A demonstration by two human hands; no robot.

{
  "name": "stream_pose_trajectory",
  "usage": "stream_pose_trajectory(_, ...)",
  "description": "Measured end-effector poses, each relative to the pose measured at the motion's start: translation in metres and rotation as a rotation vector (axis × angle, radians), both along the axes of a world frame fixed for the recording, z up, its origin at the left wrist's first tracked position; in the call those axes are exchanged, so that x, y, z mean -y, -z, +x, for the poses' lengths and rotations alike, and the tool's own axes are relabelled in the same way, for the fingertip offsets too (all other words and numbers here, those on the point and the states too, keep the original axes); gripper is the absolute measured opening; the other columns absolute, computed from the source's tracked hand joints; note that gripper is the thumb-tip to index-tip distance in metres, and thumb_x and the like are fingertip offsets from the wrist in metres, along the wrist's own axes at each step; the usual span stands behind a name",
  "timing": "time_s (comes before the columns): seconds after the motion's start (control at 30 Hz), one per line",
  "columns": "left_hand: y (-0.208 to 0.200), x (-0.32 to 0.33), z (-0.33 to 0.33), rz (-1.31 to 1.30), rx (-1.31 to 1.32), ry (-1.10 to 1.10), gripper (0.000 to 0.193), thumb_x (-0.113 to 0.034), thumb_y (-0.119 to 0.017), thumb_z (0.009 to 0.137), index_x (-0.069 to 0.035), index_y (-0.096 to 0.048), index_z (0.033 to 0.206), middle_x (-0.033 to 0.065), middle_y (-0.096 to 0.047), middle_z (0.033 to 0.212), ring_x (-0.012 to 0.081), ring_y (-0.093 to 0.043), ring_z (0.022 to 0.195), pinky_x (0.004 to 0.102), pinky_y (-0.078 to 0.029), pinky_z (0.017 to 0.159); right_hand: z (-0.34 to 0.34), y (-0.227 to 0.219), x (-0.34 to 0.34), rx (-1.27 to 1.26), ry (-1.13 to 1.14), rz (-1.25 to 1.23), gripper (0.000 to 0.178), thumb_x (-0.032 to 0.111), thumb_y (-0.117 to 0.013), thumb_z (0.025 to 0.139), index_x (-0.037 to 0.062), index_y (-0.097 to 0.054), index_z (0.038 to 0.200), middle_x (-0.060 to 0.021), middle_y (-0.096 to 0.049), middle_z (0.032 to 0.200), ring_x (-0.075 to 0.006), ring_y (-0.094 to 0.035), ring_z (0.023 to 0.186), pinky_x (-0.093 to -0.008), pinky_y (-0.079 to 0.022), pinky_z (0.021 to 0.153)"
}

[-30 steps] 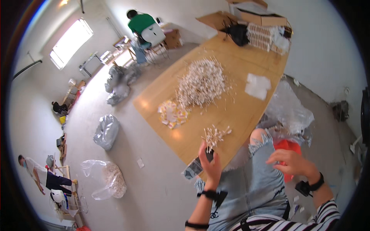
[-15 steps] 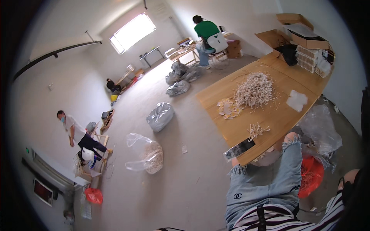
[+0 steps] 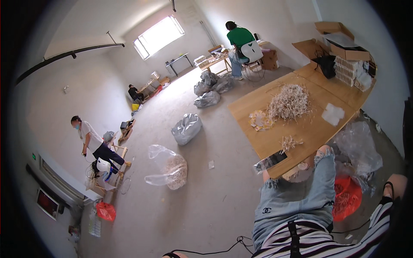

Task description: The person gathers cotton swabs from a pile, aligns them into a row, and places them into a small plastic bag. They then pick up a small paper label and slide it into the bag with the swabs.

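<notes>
My right hand (image 3: 396, 185) is at the far right edge, beyond a striped sleeve, with a black strap round it; its fingers are lost in the dark rim. Only a sliver of my left hand (image 3: 180, 255) shows at the bottom edge, beside a black band; its fingers are out of sight. Neither hand touches the wooden table (image 3: 245, 107) ahead. On it lie a large heap of cotton swabs (image 3: 290, 102), a smaller bunch of swabs (image 3: 290, 144), and a pile of yellow-and-white paper pieces (image 3: 260, 120). A clear plastic bag (image 3: 264, 164) lies at the near left corner.
White pads (image 3: 332, 114) and open cardboard boxes (image 3: 344, 45) sit on the table's right side. A red bag (image 3: 347, 198) stands by my leg. Clear (image 3: 175, 172) and grey bags (image 3: 186, 129) rest on the floor. A black cable (image 3: 206, 252) crosses it. Other people work farther off.
The view has shifted, so the room appears farther right. My right hand shows more at the right edge, and part of my left has come in at the bottom. The standing person's arm has moved.
</notes>
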State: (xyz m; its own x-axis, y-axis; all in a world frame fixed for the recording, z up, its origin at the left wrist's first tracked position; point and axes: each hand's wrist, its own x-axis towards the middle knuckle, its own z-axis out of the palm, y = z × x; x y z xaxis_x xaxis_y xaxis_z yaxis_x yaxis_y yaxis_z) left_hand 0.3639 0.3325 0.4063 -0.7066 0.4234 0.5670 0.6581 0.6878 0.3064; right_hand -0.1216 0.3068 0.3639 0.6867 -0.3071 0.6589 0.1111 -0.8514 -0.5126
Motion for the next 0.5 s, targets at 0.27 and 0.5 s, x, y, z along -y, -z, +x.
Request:
stream_pose_trajectory(0.27,0.036,0.024,0.011,0.581,-0.227,0.097,0.013,-0.007,-0.070,0.079,0.003,-0.063,0.080,0.0142,-0.066,0.084,0.0276,-0.066,0.081,0.0454,-0.056,0.072,0.002,0.051,0.029,0.246,0.341,0.141,0.025,0.014,-0.057,0.090,-0.0042,-0.066,0.103,-0.0149,-0.066,0.104,-0.0224,-0.063,0.091,-0.0355,-0.050,0.077)
stream_pose_trajectory(0.5,0.119,0.078,-0.001,1.287,-0.415,0.225,0.019,-0.010,-0.076,0.076,-0.002,-0.059,0.079,0.0081,-0.068,0.088,0.0243,-0.065,0.087,0.0437,-0.054,0.075,-0.018,0.103,0.019,0.378,0.802,0.405,0.021,0.013,-0.062,0.090,-0.0001,-0.067,0.105,-0.0103,-0.067,0.105,-0.0167,-0.064,0.090,-0.0309,-0.052,0.075)
